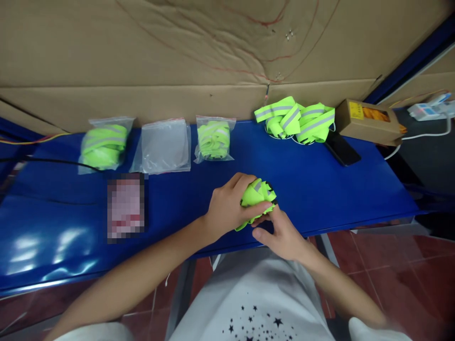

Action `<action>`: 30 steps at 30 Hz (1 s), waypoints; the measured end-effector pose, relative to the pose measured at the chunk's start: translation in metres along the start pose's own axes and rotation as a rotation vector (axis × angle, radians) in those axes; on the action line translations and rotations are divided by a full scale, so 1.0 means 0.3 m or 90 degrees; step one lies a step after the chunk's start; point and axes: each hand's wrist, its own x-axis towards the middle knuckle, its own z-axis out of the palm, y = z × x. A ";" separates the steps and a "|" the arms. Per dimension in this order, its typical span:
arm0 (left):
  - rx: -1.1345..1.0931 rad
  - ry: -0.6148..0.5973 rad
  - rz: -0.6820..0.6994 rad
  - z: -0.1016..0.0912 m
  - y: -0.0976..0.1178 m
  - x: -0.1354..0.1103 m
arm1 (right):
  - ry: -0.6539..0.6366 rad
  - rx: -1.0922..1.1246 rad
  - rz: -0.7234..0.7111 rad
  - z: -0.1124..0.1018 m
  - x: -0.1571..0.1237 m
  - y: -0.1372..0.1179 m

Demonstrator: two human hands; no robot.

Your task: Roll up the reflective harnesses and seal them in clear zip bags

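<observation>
the left hand (229,206) is wrapped around a bundle of bright yellow-green straps (259,192), fingers over its far side and thumb across its near side, holding it above the near part of the blue counter (305,189). the right hand (284,232) is half curled at the bundle's lower right, thumb spread away from it; some fingertips are hidden, so i cannot tell whether it grips. along the back lie a left packed bag (104,147), a stack of clear bags (165,147) and a right packed bag (214,139). farther right are loose straps (314,122), with a black phone (343,148) beside them and a cardboard box (369,123) just behind the phone.
</observation>
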 end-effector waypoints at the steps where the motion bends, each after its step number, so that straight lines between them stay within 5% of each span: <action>1: -0.010 -0.008 -0.017 0.001 0.000 0.001 | 0.012 -0.005 0.027 0.008 0.006 -0.005; 8: -0.191 -0.057 -0.067 0.009 -0.024 0.009 | 0.073 0.039 0.113 0.037 0.044 -0.016; 13: -0.280 -0.060 -0.002 0.011 -0.021 0.009 | 0.167 0.101 0.081 0.039 0.040 0.008; 18: -0.385 -0.132 -0.078 0.001 -0.026 0.036 | 0.189 0.136 0.060 0.035 0.047 0.007; 24: -0.360 0.046 -0.124 0.048 -0.006 -0.001 | 0.295 0.110 0.061 0.103 0.060 -0.046; 30: -0.348 0.123 -0.072 0.050 0.035 -0.052 | 0.395 0.104 -0.056 0.187 0.113 -0.072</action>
